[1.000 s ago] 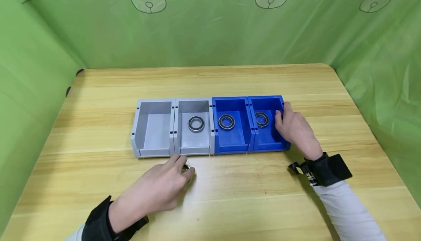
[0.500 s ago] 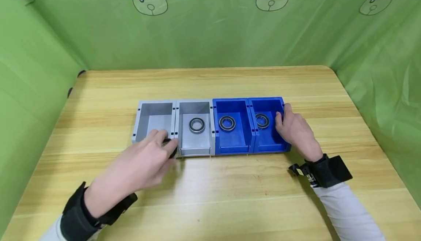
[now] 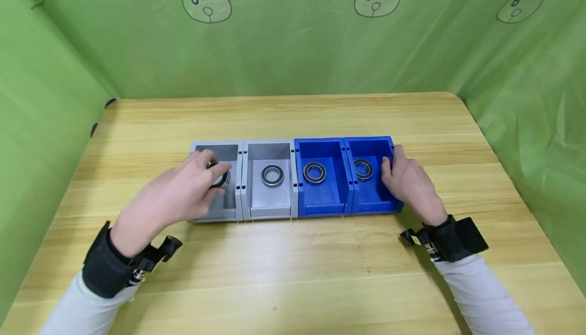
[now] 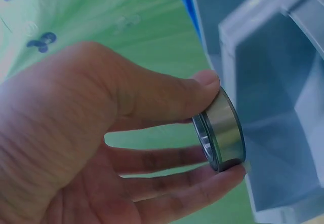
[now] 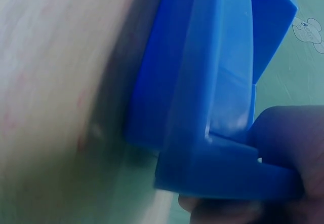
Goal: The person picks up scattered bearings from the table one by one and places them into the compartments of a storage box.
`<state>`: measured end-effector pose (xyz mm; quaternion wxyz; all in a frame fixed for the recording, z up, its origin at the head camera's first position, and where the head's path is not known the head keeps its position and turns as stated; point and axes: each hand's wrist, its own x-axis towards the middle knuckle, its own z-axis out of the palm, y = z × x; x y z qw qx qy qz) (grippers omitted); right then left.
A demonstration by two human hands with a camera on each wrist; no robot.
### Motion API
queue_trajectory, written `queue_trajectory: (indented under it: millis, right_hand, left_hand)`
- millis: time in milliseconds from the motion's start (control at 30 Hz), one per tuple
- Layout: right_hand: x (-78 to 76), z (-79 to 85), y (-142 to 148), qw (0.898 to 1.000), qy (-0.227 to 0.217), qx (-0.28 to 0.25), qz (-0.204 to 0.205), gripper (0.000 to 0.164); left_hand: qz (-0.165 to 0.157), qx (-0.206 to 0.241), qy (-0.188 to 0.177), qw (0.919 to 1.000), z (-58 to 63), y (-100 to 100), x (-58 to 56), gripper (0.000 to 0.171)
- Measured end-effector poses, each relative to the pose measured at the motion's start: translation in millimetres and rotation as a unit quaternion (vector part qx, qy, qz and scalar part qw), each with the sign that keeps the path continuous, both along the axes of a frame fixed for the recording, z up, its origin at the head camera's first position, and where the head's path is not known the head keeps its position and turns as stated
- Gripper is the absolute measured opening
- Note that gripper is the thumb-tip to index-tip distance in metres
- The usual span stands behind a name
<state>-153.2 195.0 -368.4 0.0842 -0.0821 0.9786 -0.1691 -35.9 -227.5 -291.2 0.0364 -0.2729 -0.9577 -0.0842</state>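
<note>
My left hand pinches a ball bearing between thumb and fingers, above the leftmost grey bin. In the left wrist view that bearing is tilted on edge, its steel outer ring showing, beside the bin's wall. My right hand grips the right side wall of the rightmost blue bin, thumb inside. The right wrist view shows this blue wall between thumb and fingers, the fingers partly hidden. One bearing lies in that bin.
The second grey bin holds a bearing, and the neighbouring blue bin another bearing. All the bins stand side by side in a row on a wooden table. Green curtains surround it.
My left hand has lifted the bearing from the table in front of the grey bins and carried it left and away from me over the leftmost one. The right hand stays in place.
</note>
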Motion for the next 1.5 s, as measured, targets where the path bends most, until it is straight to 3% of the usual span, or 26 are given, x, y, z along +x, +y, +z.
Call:
queue_trajectory:
  millis: [300,633,833,1300,1500]
  right_hand:
    - [0.7,0.5,-2.5,1.0,0.005,-0.001,0.005,0.043]
    - [6.9,2.1,2.8,1.0,-0.012,0.009,-0.011,0.045]
    - [7.5,1.6,2.1,1.0,-0.002,0.006,-0.009,0.044]
    - [10.1,1.5,-1.1,1.0,-0.002,0.004,-0.011,0.046]
    - [10.1,2.0,-1.4,1.0,0.005,0.002,-0.01,0.045]
  left_hand:
    - [0.008,-0.015,-0.055,0.9984,-11.7,-8.6,-15.4,0.044]
    - [0.014,-0.057,-0.099,0.9934,-21.9,0.7,-28.1,0.046]
    - [0.024,-0.071,-0.106,0.9915,-27.7,1.5,-33.8,0.042]
    - [0.048,-0.059,-0.167,0.9831,-41.2,-0.1,-39.2,0.038]
    - [0.064,-0.068,-0.176,0.98,-42.9,-0.8,-38.7,0.042]
